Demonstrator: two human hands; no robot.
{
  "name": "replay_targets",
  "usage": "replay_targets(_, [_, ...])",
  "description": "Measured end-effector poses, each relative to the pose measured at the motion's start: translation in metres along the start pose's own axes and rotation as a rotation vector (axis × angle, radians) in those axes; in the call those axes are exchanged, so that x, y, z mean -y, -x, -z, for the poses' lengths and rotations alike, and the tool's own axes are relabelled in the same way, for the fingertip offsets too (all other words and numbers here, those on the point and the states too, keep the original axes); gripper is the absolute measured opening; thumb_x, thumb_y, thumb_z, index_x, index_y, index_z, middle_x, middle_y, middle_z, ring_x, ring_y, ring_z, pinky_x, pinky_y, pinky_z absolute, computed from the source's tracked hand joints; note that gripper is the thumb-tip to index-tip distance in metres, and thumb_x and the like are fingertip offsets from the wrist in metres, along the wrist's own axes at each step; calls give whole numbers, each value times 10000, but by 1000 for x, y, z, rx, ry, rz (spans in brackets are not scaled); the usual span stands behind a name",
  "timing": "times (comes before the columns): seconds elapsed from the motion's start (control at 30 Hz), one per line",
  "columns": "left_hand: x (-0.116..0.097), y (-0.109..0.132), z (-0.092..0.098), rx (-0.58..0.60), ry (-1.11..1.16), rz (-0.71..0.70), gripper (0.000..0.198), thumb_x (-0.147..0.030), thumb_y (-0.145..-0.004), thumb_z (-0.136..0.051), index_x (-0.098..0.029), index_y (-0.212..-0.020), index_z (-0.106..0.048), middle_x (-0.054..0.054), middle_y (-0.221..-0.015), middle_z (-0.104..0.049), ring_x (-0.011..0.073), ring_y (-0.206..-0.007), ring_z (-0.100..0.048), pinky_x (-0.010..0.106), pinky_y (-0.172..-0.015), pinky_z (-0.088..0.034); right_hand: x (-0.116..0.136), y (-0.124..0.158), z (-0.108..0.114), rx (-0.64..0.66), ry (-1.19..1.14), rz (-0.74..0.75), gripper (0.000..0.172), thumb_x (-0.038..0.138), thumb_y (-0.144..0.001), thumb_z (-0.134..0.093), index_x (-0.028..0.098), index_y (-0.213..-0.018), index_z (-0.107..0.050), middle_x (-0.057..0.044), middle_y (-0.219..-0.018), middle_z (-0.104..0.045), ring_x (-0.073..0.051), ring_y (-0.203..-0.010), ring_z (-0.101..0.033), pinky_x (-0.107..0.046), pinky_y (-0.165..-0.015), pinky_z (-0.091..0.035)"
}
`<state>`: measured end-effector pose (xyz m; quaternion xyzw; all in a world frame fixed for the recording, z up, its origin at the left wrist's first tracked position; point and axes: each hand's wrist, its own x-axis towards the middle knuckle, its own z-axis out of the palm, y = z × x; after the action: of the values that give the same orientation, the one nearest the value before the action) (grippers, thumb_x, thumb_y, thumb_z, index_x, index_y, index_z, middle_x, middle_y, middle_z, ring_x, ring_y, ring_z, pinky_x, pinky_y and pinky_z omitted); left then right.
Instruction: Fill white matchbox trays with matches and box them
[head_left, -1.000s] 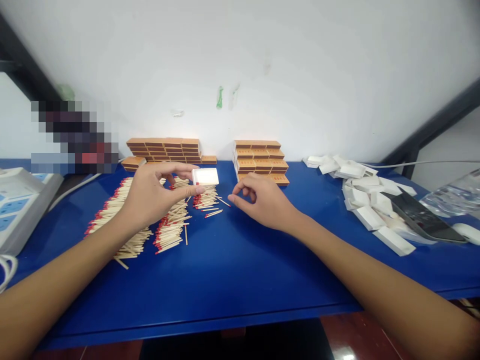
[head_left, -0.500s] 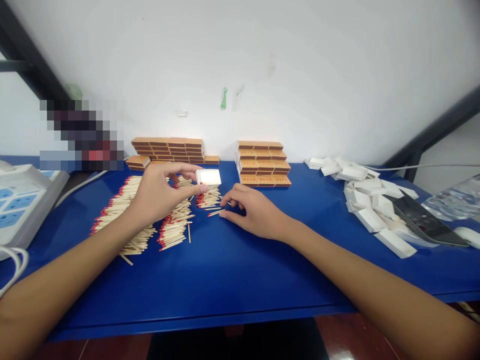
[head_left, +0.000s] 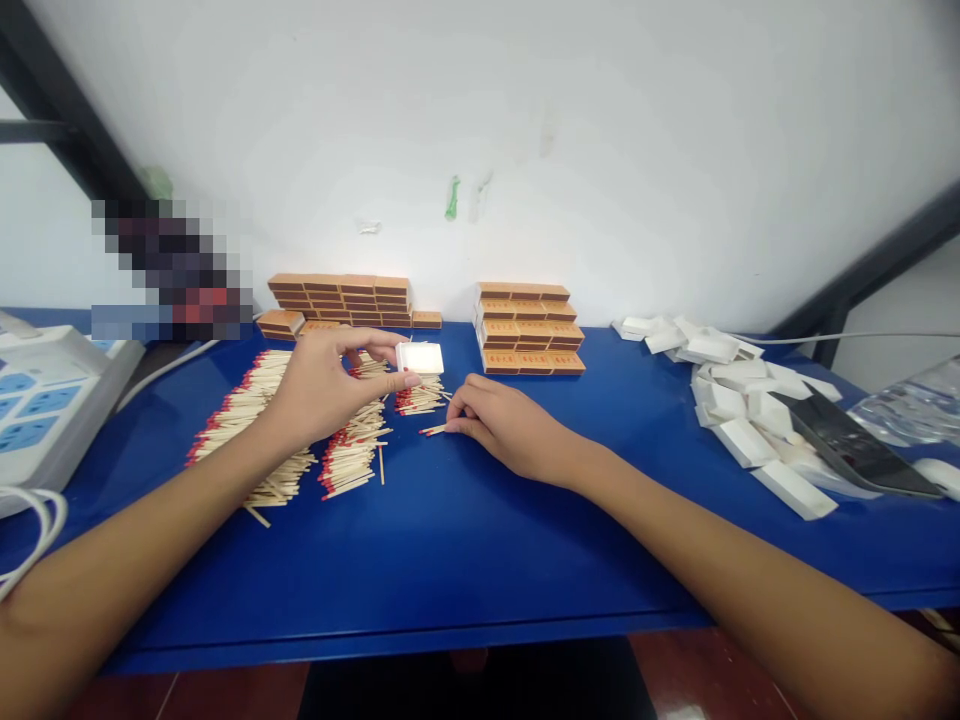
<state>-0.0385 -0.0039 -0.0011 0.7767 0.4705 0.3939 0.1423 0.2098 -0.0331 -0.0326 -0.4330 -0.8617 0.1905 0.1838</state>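
My left hand (head_left: pixel 326 380) grips a small white matchbox tray (head_left: pixel 421 358) between thumb and fingers, above the table. A red match head shows at the tray's near left corner. My right hand (head_left: pixel 499 425) is closed in a pinch on a few matches (head_left: pixel 435 431), their red heads pointing left. Just behind that pinch lies a small pile of red-headed matches (head_left: pixel 420 397). Left of it, a longer row of matches (head_left: pixel 351 462) runs toward me, partly hidden by my left hand. A wider row of matches (head_left: pixel 244 405) lies under my left forearm.
Stacked matchboxes (head_left: pixel 341 290) line the wall on the left, and a stepped stack of matchboxes (head_left: pixel 529 335) stands at centre. White trays (head_left: pixel 742 440) are heaped on the right beside a phone (head_left: pixel 847 445). A power strip (head_left: pixel 45 410) sits at the left on the blue table (head_left: pixel 480 560).
My right hand has closed on the loose matches and drawn them slightly toward me, away from the small pile. My left hand still holds the tray in nearly the same place.
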Motion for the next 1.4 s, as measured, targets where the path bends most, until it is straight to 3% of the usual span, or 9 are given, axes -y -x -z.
replay_targets(0.27, [1, 0, -2, 68, -33, -4, 346, -506, -808, -871, -261, -1050, -851, 37, -912, -819, 227, -878, -716, 337, -847, -544, -5, 7, 8, -12, -15, -13, 109, 194, -1082, -574, 188, -986, -625, -36, -1012, -583, -164, -854, -557, -303, -788, -439])
replay_targets(0.33, [2, 0, -2, 82, -48, -8, 345, -499, -818, -864, -262, -1068, -850, 40, -920, -820, 228, -883, -713, 337, -859, -538, -6, 8, 10, -2, -38, 10, 37, 225, -1067, -621, 195, -1052, -635, -32, -1036, -576, -164, -868, -557, -303, -796, -446])
replay_targets(0.43, [3, 0, -2, 88, -67, -8, 343, -492, -830, -855, -257, -1079, -847, 40, -937, -821, 222, -892, -710, 329, -863, -531, -7, 10, 11, 40, -64, 34, 119, 273, -1044, -679, 205, -1136, -648, -31, -1075, -567, -164, -877, -560, -307, -800, -455])
replay_targets(0.53, [3, 1, -2, 100, -67, -9, 348, -504, -828, -859, -262, -1077, -846, 25, -941, -821, 218, -893, -706, 320, -865, -530, -7, 9, 10, 53, -56, 35, 50, 244, -1056, -649, 196, -1046, -661, -31, -1037, -568, -168, -874, -559, -310, -801, -456])
replay_targets(0.93, [5, 2, -3, 133, -63, 22, 386, -527, -797, -890, -294, -1102, -847, -11, -987, -834, 226, -966, -730, 317, -891, -521, -6, 7, 10, 73, 0, -7, 154, 235, -1094, -548, 184, -987, -646, -63, -1046, -602, -195, -924, -595, -337, -851, -480])
replay_targets(1.1, [5, 2, -2, 148, -85, 27, 375, -547, -797, -878, -288, -1067, -851, 4, -1030, -837, 239, -991, -736, 331, -904, -515, -6, 9, 14, 28, -21, -19, 131, 252, -1089, -555, 195, -997, -628, -55, -1063, -599, -184, -899, -584, -324, -828, -462])
replay_targets(1.4, [0, 3, -4, 183, -25, 28, 366, -480, -742, -920, -310, -1060, -861, 14, -982, -840, 255, -968, -726, 333, -878, -529, -12, 8, 22, -209, 7, 46, 90, 216, -1069, -583, 196, -1004, -642, -40, -1023, -583, -168, -840, -543, -314, -789, -422])
